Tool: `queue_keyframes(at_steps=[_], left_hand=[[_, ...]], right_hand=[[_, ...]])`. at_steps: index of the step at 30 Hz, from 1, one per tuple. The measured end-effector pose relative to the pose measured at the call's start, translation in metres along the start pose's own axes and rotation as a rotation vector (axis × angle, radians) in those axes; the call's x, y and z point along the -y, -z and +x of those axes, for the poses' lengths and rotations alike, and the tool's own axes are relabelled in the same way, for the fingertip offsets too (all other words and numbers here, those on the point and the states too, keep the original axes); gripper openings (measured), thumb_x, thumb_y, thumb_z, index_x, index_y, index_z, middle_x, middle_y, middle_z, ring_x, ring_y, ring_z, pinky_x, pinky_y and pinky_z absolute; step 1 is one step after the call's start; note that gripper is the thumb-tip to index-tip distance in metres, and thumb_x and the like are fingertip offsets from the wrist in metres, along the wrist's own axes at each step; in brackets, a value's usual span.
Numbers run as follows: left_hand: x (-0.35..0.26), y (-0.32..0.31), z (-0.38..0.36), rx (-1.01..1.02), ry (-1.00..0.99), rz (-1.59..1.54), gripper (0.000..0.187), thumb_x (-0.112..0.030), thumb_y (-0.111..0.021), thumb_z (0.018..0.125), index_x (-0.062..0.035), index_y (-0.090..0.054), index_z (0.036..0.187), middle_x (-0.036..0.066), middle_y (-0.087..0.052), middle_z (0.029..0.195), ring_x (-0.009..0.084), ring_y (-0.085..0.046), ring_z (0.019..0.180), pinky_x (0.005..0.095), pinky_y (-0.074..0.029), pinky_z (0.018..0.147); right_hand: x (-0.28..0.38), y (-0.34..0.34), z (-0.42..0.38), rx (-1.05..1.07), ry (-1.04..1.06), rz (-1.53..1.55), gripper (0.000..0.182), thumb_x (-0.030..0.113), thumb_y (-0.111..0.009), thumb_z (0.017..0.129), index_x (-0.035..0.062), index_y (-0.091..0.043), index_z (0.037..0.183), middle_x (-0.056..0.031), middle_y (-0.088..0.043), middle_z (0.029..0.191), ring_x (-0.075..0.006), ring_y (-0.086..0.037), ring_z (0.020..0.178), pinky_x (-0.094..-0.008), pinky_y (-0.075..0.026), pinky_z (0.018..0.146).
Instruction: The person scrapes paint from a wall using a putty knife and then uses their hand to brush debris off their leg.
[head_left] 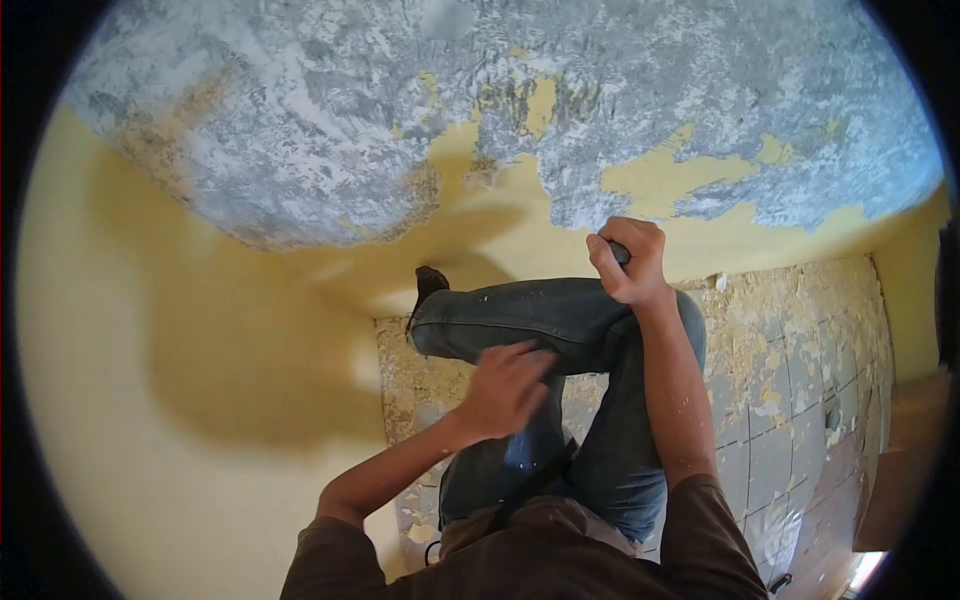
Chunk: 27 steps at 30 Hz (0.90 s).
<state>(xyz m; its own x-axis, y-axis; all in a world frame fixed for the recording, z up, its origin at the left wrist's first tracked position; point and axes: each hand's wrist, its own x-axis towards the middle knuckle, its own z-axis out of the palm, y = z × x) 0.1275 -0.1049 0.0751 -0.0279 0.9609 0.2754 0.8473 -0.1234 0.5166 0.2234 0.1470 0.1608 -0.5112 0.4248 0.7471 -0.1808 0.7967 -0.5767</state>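
Note:
My right hand [640,265] is closed round the dark handle [620,253] of a tool, held close to the wall. The fist hides the rest of the tool, so its working end cannot be made out. Just beyond the hand, yellow paint [680,178] ends in a ragged edge against the bare grey and white wall surface [300,130]. My left hand [500,390] is over my bent leg in jeans [510,315], fingers stretched out and blurred by motion. Nothing shows in it.
Yellow paint flakes lie scattered over the tiled floor [755,460]. A yellow side wall [200,480] rises close on my left. My shoe [430,283] is near the wall's base. A brown panel [905,470] stands at the far right.

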Motion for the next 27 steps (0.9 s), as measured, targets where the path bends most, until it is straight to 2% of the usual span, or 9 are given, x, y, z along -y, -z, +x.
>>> queue_keyframes(at_steps=[4,6,7,8,10,14,15,20,27], left_hand=[[0.029,0.009,0.041,0.222,-0.378,0.151,0.053,-0.025,-0.068,0.084,-0.0029,-0.060,0.132,0.016,-0.045,0.149,0.0292,-0.045,0.136,0.0540,-0.035,0.109],[0.077,0.041,0.039,0.150,0.016,0.386,0.054,-0.031,-0.064,0.089,-0.0024,-0.058,0.134,0.016,-0.050,0.148,0.0311,-0.049,0.134,0.0578,-0.039,0.106],[0.140,0.033,0.041,0.251,0.756,0.095,0.052,-0.036,-0.058,0.094,-0.0026,-0.058,0.134,0.018,-0.063,0.131,0.0361,-0.055,0.127,0.0601,-0.044,0.098],[0.221,0.020,-0.003,-0.293,0.659,-0.134,0.037,-0.030,-0.056,0.093,-0.0028,-0.068,0.115,0.021,-0.070,0.101,0.0389,-0.066,0.105,0.0571,-0.051,0.083],[0.224,0.038,-0.001,-0.473,0.618,1.007,0.031,-0.028,-0.053,0.095,-0.0037,-0.070,0.105,0.022,-0.070,0.093,0.0383,-0.067,0.099,0.0542,-0.052,0.078],[0.069,0.058,0.086,0.808,0.448,0.478,0.053,-0.040,-0.056,0.095,-0.0089,-0.055,0.139,0.022,-0.063,0.128,0.0381,-0.056,0.124,0.0563,-0.042,0.102],[0.077,0.003,0.048,0.082,0.147,0.092,0.064,-0.040,-0.061,0.092,-0.0113,-0.048,0.147,0.019,-0.051,0.146,0.0360,-0.047,0.137,0.0538,-0.033,0.111],[0.011,0.026,0.090,0.137,-0.340,-0.018,0.074,-0.051,-0.055,0.096,-0.0059,-0.039,0.153,0.012,-0.042,0.157,0.0286,-0.034,0.148,0.0521,-0.023,0.118],[0.224,0.082,0.008,0.371,0.445,0.324,0.036,-0.039,-0.042,0.105,-0.0214,-0.068,0.125,-0.002,-0.063,0.135,0.0274,-0.055,0.128,0.0551,-0.039,0.106]], right_hand=[[-0.001,-0.002,-0.001,0.011,0.004,-0.007,0.019,0.005,-0.068,0.079,0.0005,-0.058,0.063,-0.0142,-0.054,0.056,-0.0319,-0.055,0.048,-0.0402,-0.042,0.049],[-0.002,0.003,0.001,-0.017,0.017,-0.020,0.019,0.006,-0.068,0.079,0.0007,-0.058,0.063,-0.0143,-0.054,0.056,-0.0322,-0.055,0.048,-0.0404,-0.042,0.049],[-0.003,0.006,0.001,-0.025,0.007,-0.013,0.019,0.006,-0.068,0.079,0.0009,-0.058,0.063,-0.0143,-0.054,0.056,-0.0323,-0.055,0.048,-0.0405,-0.042,0.048],[-0.002,0.008,-0.001,-0.026,-0.009,-0.001,0.019,0.006,-0.068,0.078,0.0011,-0.058,0.063,-0.0143,-0.054,0.056,-0.0323,-0.055,0.048,-0.0405,-0.041,0.048],[-0.003,0.011,0.001,-0.056,0.008,-0.011,0.019,0.006,-0.068,0.078,0.0012,-0.058,0.063,-0.0141,-0.053,0.056,-0.0318,-0.054,0.048,-0.0406,-0.041,0.048],[-0.007,0.008,-0.002,-0.041,-0.023,0.010,0.018,0.005,-0.068,0.078,0.0011,-0.058,0.063,-0.0139,-0.053,0.055,-0.0309,-0.053,0.047,-0.0403,-0.040,0.048],[-0.008,0.006,-0.001,-0.040,-0.035,0.010,0.018,0.005,-0.068,0.078,0.0011,-0.058,0.063,-0.0138,-0.053,0.055,-0.0306,-0.053,0.047,-0.0401,-0.040,0.048],[-0.005,0.003,-0.002,-0.031,-0.012,0.018,0.019,0.004,-0.066,0.079,0.0004,-0.056,0.063,-0.0123,-0.050,0.054,-0.0269,-0.049,0.045,-0.0387,-0.036,0.047],[-0.003,0.019,0.000,-0.046,-0.062,0.002,0.019,0.006,-0.068,0.080,0.0007,-0.059,0.064,-0.0136,-0.053,0.055,-0.0296,-0.052,0.046,-0.0401,-0.039,0.047]])
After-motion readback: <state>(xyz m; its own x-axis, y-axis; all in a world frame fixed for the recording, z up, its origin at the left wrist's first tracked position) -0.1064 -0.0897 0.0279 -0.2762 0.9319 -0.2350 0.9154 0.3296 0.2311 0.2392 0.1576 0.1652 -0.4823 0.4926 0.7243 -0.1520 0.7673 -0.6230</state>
